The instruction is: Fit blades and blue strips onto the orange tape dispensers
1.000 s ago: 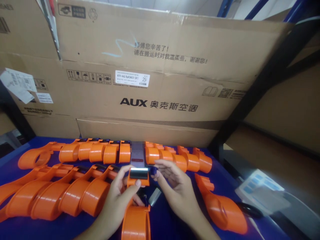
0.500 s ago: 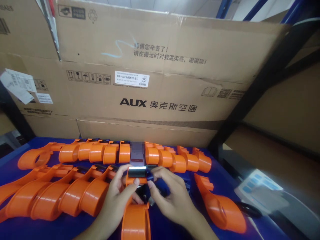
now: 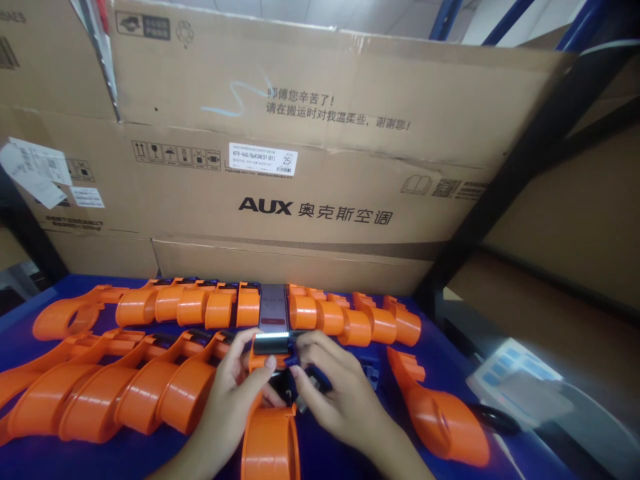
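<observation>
In the head view, my left hand (image 3: pixel 240 387) is closed round the top of an orange tape dispenser (image 3: pixel 270 443), its thumb on the orange part below a black roller with a toothed edge (image 3: pixel 271 343). The dispenser's wide ring hangs below, toward me. My right hand (image 3: pixel 337 387) pinches a small dark blue piece (image 3: pixel 291 361) against the right side of the dispenser head. Just behind the dispenser lies a dark phone-like device (image 3: pixel 275 308).
Orange dispensers stand in a back row (image 3: pixel 193 307) and a front left row (image 3: pixel 145 393) on the blue surface (image 3: pixel 350 460). Another dispenser (image 3: pixel 450 427) lies at right, near a white box (image 3: pixel 513 383). A cardboard sheet (image 3: pixel 320 167) rises behind.
My right fingers have shifted slightly at the dispenser's side, with the blue piece between them. The left hand keeps its hold. The whole view has moved a little.
</observation>
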A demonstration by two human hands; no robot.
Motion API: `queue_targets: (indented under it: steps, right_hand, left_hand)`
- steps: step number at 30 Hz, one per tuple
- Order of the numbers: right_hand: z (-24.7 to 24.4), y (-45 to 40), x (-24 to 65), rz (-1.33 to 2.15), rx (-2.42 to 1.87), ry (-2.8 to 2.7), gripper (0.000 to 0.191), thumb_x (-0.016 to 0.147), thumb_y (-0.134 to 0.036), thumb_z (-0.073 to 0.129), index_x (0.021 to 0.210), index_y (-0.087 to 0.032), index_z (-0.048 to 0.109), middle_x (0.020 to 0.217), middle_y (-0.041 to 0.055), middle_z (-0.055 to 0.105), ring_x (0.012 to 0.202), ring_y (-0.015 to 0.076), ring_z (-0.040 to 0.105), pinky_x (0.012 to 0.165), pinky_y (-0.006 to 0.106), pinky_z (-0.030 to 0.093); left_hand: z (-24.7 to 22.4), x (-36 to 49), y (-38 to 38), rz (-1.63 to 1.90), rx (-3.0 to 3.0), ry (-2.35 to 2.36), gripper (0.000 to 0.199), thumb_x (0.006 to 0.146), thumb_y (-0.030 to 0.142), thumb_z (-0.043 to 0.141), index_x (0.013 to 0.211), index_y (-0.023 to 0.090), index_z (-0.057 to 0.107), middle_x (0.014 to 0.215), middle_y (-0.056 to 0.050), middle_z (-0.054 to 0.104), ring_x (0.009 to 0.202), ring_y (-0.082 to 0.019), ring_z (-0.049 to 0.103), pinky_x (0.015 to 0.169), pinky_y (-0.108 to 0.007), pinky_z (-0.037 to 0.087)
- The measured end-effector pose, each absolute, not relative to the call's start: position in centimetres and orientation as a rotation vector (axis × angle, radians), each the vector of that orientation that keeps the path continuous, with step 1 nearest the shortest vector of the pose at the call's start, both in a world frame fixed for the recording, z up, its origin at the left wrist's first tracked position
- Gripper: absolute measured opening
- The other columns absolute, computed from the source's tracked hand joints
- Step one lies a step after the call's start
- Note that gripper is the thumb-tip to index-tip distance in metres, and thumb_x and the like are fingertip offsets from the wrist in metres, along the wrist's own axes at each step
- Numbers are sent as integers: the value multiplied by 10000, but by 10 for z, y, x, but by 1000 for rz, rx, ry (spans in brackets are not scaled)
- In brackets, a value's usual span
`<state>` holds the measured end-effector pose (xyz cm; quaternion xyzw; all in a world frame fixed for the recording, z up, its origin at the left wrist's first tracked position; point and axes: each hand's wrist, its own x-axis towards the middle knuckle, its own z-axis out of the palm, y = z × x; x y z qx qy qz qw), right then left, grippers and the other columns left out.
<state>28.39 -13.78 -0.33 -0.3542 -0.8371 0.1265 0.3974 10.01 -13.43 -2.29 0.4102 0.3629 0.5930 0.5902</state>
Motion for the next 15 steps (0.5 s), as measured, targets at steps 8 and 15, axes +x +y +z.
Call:
queue_targets:
  steps: [8,15]
  right_hand:
    - [-3,-137,286,271,-916,-2174,166,999,-203,528,834,-222,521,1020,86,626,855,191,606,715,297,487]
    - [-2,-136,284,203,-951,-2212,162,1004,-229,538,843,-220,548,1066,91,631,872,190,627,715,284,496]
  left_hand:
    - [-31,99,-138,1393,948,874,579,740,457,813,1237,235,617,912,-37,741,622,-190,710,562,-286,610]
    - [-41,98,-143,1316,1012,902,475,852,389,748,1257,252,539,1021,-37,733,576,-156,701,599,-308,623]
